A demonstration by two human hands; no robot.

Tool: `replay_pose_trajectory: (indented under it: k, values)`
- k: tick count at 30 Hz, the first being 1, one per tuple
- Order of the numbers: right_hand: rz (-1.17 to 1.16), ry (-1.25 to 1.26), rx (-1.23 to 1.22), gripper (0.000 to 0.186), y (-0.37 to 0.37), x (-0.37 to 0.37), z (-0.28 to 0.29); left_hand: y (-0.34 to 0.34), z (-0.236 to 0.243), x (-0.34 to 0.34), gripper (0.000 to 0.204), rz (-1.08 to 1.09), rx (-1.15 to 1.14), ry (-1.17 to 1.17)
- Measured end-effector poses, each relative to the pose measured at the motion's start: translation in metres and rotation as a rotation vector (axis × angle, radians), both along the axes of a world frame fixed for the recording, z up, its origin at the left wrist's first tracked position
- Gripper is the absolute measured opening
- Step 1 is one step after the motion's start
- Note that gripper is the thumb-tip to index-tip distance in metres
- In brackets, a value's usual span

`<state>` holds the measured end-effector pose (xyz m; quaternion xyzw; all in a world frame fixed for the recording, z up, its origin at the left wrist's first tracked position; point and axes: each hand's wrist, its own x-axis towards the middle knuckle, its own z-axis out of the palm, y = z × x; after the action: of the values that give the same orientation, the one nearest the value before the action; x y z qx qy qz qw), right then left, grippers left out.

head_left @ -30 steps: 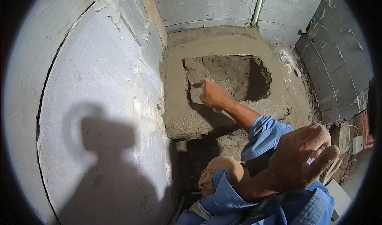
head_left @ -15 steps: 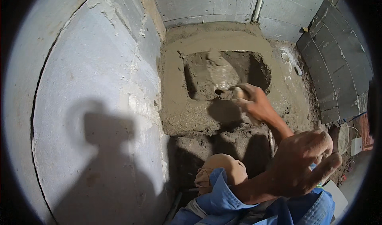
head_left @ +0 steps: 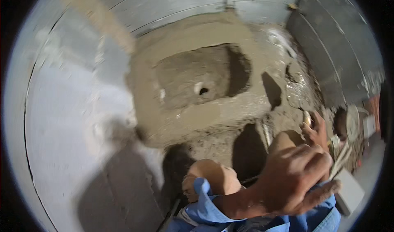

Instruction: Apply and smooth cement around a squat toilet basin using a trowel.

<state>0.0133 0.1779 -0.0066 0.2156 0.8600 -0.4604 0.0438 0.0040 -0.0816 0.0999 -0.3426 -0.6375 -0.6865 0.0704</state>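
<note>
In the right of the view, my right hand (head_left: 315, 131) is closed round the pale handle of a trowel. Its mortar-coated blade (head_left: 298, 93) is over the wet mortar near the right wall, blurred. My left hand (head_left: 295, 178) is held nearer to me, above my lap, its fingers bent and its thumb apart. Nothing shows in it, though its palm is hidden. Wet grey mortar (head_left: 193, 125) surrounds a sunken rectangular hollow (head_left: 176, 76). A round dark drain hole (head_left: 203, 91) opens in the hollow's floor.
Pale block walls (head_left: 74, 121) stand at left and back, a darker one (head_left: 328, 47) at right. My knee (head_left: 213, 176) is close to the mortar's front edge. A white box (head_left: 349, 189) and a round pale container (head_left: 353, 123) are at the right.
My right hand has drawn the trowel out of the hollow, toward the right and nearer to me. My left hand has shifted slightly left and down. The whole view has turned rightward.
</note>
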Motion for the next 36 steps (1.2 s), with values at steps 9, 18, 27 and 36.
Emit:
replay_pose_trajectory:
  k: [9, 18, 27, 36]
  values:
    - [-0.128, 0.045, 0.179, 0.056, 0.062, 0.078, -0.039, 0.071, -0.019, -0.019, 0.024, 0.007, -0.389, -0.007]
    - [-0.351, 0.117, 0.159, 0.036, 0.08, 0.192, -0.042, 0.104, -0.044, -0.04, 0.021, -0.063, -0.591, 0.011]
    - [-0.478, 0.157, 0.311, 0.031, 0.109, 0.151, -0.057, 0.115, -0.035, -0.018, 0.029, -0.146, -0.568, 0.166]
    - [-0.338, 0.206, -0.011, 0.028, 0.114, 0.036, -0.088, 0.102, -0.048, -0.024, 0.028, -0.158, -0.616, 0.133]
